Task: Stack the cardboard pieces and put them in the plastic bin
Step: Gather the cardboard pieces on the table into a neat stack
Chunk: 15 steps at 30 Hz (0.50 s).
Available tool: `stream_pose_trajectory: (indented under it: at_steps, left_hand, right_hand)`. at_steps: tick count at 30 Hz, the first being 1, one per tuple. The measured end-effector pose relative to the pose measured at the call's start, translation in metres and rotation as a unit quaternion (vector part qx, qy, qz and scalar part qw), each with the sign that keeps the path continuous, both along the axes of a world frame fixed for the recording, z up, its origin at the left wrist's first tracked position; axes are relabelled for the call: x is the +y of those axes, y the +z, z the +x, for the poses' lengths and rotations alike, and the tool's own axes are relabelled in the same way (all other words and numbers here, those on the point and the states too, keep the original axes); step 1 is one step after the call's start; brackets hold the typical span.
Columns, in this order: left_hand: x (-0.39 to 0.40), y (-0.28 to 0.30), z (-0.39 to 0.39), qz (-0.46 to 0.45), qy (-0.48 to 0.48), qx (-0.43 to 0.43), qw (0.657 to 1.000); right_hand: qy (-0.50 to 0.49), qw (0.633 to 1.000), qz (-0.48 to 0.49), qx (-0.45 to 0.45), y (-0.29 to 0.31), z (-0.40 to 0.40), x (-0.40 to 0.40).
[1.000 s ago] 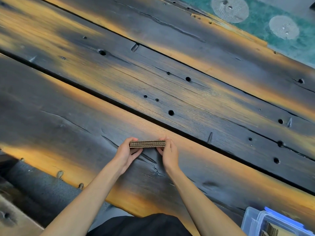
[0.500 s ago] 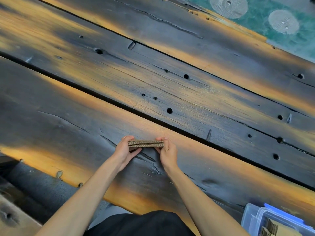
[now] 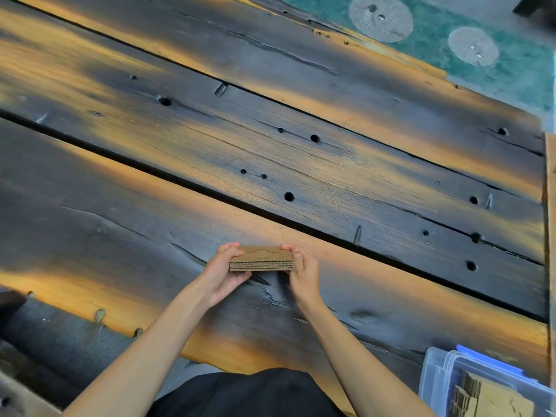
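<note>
Both hands, left hand [image 3: 224, 273] and right hand [image 3: 304, 270], are gripping the cardboard stack [image 3: 261, 260] endwise at frame center, plastic bin [image 3: 436, 377] waiting lower right, nearer the right.

Counter [image 3: 301, 164] of wide dark weathered planks running diagonally, deep gaps lying between boards, round holes and cracks dotting surface, warm orange light streaking across wood. Green speckled floor [image 3: 433, 34] showing past far edge at upper right, two pale round patches [image 3: 381, 17] sitting on it. Grey surface lying below near edge at lower left
</note>
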<state>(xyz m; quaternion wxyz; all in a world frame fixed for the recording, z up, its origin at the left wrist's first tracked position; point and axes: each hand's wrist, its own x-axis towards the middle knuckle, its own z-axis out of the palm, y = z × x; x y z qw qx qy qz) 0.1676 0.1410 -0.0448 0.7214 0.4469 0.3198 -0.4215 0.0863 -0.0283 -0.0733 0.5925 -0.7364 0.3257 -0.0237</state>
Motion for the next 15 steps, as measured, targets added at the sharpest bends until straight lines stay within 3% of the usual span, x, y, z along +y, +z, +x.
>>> stream_pose_trajectory:
  at_steps: [5,9,15]
  left_hand:
    - [0.008,0.004,-0.009,0.01,-0.073,-0.039,0.997]
    - [0.003,0.012,-0.019,0.074,-0.115,-0.082,0.987]
    - [-0.005,0.024,-0.026,0.142,-0.232,-0.206,0.94]
  right_hand:
    - [0.079,0.997,-0.023,-0.014,0.006,-0.019,-0.012]
    - [0.072,0.997,0.023,0.009,0.008,-0.03,-0.016]
    - [0.064,0.996,0.058,-0.003,0.022,-0.055,-0.028]
